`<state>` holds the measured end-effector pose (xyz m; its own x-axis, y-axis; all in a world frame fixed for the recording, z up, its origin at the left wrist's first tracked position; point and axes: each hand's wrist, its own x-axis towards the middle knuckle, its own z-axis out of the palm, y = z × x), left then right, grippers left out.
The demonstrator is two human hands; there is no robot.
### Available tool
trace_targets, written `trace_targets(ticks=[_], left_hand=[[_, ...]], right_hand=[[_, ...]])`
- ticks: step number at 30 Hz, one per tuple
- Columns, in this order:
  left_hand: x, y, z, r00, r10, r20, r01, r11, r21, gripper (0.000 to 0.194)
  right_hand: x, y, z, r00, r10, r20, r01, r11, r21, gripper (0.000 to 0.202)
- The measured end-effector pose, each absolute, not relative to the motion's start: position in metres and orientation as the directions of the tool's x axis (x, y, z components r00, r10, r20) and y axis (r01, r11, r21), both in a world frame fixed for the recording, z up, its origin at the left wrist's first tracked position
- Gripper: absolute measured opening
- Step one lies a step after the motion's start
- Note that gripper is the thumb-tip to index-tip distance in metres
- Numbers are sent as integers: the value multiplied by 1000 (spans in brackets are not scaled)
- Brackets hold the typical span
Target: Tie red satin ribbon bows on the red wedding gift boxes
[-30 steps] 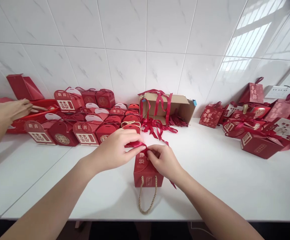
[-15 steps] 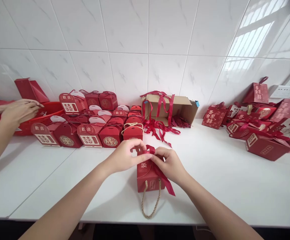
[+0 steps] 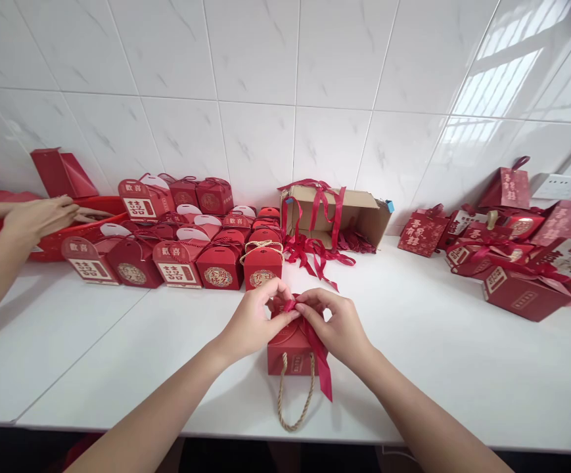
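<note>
While a co-worker's hand [image 3: 39, 220] reached over the red tray [image 3: 68, 233] at far left, the person's left hand [image 3: 253, 322] pinched one end of the red ribbon [image 3: 317, 351] over the small red box [image 3: 288, 345] near the white table's [image 3: 413, 368] front edge. Wrist bent inward, it met the right hand [image 3: 337, 325], equally near, pinching the ribbon's other part; the loose tail hung toward the rope handle [image 3: 292, 401].

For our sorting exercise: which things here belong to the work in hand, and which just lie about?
In hand: left hand, right hand, red ribbon, red gift box.
Lying about: cardboard box, finished red boxes, red basin.
</note>
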<state>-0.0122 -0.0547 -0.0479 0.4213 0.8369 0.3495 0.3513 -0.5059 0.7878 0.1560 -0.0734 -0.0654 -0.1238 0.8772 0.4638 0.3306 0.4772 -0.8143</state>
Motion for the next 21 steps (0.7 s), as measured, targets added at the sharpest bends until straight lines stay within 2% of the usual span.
trace_targets(ticks=[8,14,21], left_hand=[[-10,-53,-53,375,842,389,338,-514,788,5],[-8,-54,-50,394,838,377,346,-515,784,6],[-8,-51,-49,420,828,371,315,-516,796,9]], right_hand=[[165,-75,-64,-198,862,467,457,503,-734,18],[164,-77,-66,-179,803,568,579,553,-599,13],[165,-78,-66,-216,762,611,559,610,-562,22]])
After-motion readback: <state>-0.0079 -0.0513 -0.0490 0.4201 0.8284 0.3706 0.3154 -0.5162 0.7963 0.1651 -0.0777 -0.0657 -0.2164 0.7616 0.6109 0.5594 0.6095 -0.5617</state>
